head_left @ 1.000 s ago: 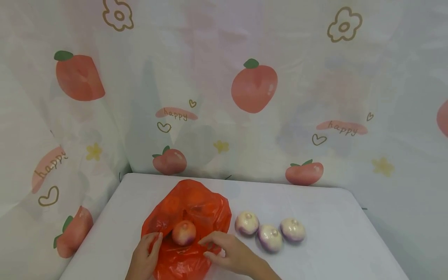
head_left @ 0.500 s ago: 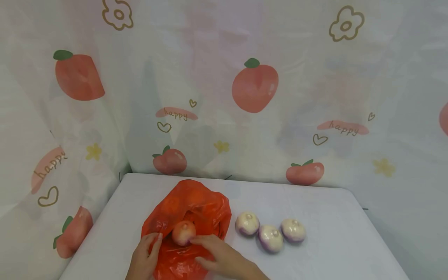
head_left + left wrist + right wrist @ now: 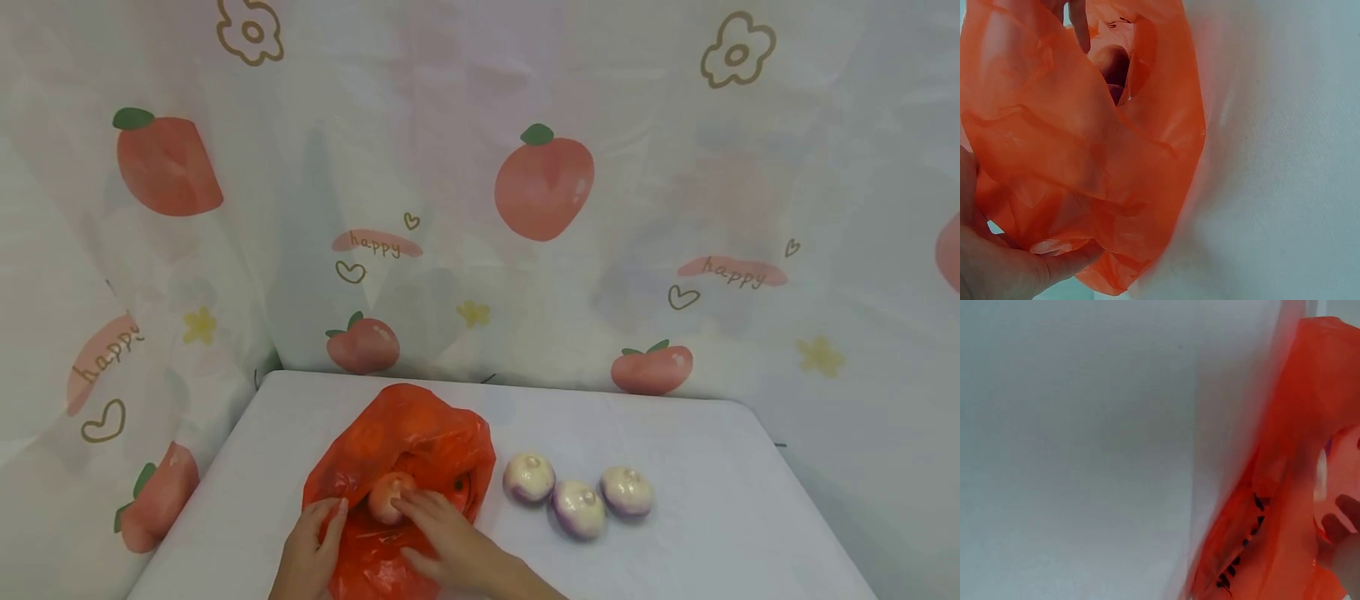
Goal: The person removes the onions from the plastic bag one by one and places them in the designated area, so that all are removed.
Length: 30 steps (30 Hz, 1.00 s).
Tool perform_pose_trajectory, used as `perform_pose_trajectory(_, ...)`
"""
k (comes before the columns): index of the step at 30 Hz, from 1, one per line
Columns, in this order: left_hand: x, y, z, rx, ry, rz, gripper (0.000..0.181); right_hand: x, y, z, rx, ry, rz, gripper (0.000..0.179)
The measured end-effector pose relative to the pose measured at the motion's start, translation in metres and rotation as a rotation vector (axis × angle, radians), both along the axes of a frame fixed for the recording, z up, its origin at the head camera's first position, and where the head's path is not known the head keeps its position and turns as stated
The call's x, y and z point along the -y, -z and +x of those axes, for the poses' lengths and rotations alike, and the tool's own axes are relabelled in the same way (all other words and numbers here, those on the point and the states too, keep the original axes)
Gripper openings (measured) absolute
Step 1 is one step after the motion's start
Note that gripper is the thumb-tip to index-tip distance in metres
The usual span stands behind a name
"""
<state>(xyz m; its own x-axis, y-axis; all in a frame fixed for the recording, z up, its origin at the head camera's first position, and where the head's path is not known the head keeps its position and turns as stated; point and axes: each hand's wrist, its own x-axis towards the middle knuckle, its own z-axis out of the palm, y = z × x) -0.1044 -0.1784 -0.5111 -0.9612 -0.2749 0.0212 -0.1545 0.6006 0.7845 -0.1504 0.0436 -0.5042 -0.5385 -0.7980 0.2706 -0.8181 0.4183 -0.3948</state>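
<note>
A red plastic bag (image 3: 442, 437) lies on the table with its mouth facing me. In the mouth sits an onion (image 3: 385, 493), tinted reddish, and rounded shapes show through the film behind it. My left hand (image 3: 309, 540) grips the left rim of the bag; in the left wrist view its thumb (image 3: 1075, 259) lies along the film. My right hand (image 3: 453, 537) reaches in from the right, fingers extended over the onion's right side, thumb spread apart below. The right wrist view catches only a few fingertips (image 3: 1342, 519) at the bag opening.
Three white-and-purple onions (image 3: 579, 508) sit close together on the white table (image 3: 712, 517), right of the bag. A patterned curtain (image 3: 450, 150) rises behind the table and along its left side. Dark printed marks (image 3: 1238, 553) show on the bag in the right wrist view.
My right hand has moved left from the bag's right side onto the onion, now partly covering it. The left hand keeps its place on the rim, and the three loose onions stay put.
</note>
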Motion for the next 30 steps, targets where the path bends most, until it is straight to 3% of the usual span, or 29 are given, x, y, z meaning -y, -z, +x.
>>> perform_pose_trajectory(5, 0.001, 0.001, 0.000, -0.006, -0.003, -0.004, 0.048, 0.010, 0.005, -0.005, -0.108, 0.078, 0.031, 0.063)
perform_pose_trajectory(12, 0.001, -0.001, 0.001, 0.016, -0.005, 0.002, 0.056, 0.019, 0.012, -0.011, -0.062, 0.174, 0.063, 0.069)
perform_pose_trajectory(21, -0.001, 0.000, 0.000, 0.008, -0.001, 0.007, 0.052, 0.019, 0.023, -0.012, -0.112, 0.179, 0.061, 0.074)
perform_pose_trajectory(30, 0.000, -0.002, 0.002, 0.000, 0.003, -0.005, 0.047, 0.028, 0.024, -0.017, 0.071, 0.242, 0.097, 0.073)
